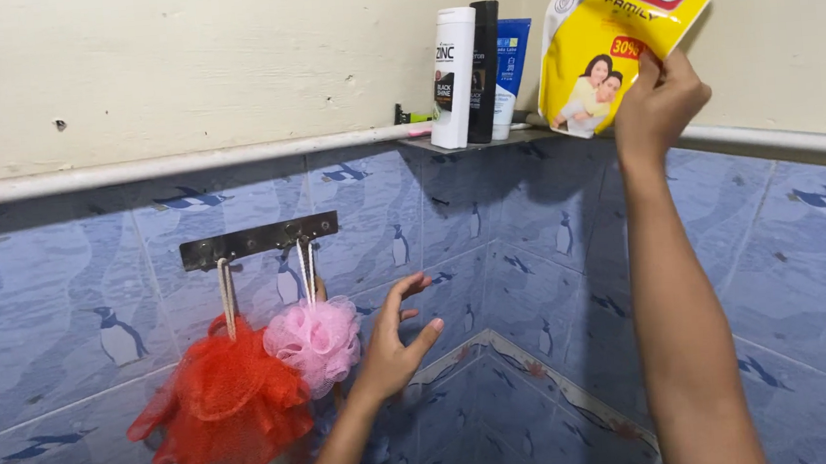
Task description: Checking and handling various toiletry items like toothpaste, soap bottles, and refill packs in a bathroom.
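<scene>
Right hand [658, 99] raised at the corner shelf [484, 142], fingers pinching the lower edge of a yellow refill pouch [612, 29], held tilted just beside the bottles [474, 68] standing on the shelf. Left hand [394, 345] low, fingers spread, empty, beside the pink bath puff [314, 338] on the hook rail [258, 239]; red puff [221, 400] alongside.

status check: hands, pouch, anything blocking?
Right hand grips yellow refill pouch by corner shelf. Left hand open, empty, beside pink loofah. Bottles left of pouch.

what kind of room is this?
Likely a home bathroom or shower corner: blue tiled walls, bath sponges on a hook rack, toiletry bottles on a corner shelf.
</scene>
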